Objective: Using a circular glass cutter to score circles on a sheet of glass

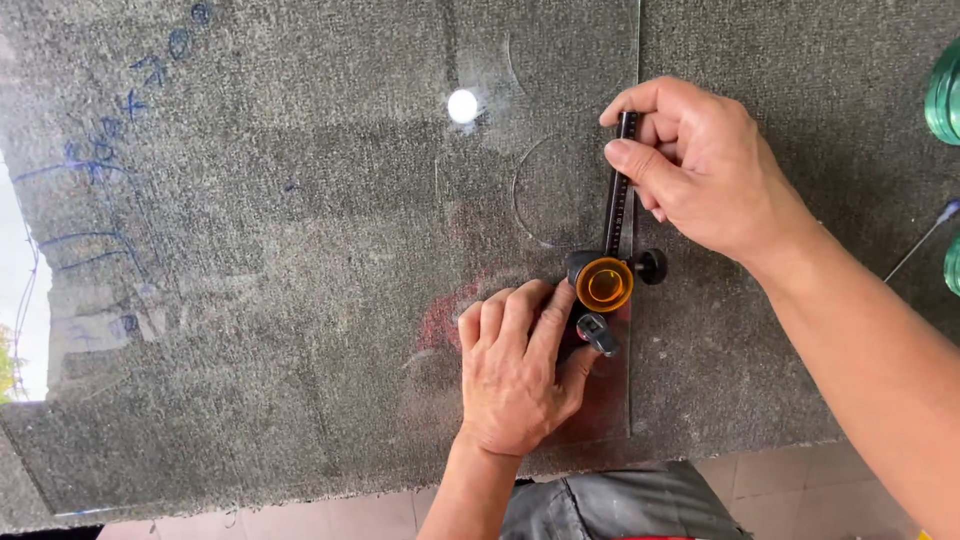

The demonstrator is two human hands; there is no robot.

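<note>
A clear glass sheet [300,250] lies flat on a grey carpeted table [780,380]. On it stands a circle glass cutter with an orange suction base [604,284] and a black graduated bar [619,190]. My left hand [515,370] presses down beside the orange base, fingers touching it and a small metal knob [597,331]. My right hand [700,165] grips the far end of the black bar between thumb and fingers. A curved scored line [522,195] shows in the glass next to the bar.
Blue marker scribbles [110,170] mark the glass at left. The glass's right edge [634,60] runs along the bar. Green glass pieces [945,95] sit at the right border, with a thin blue-tipped rod [925,235]. A tiled floor [780,490] shows below the table edge.
</note>
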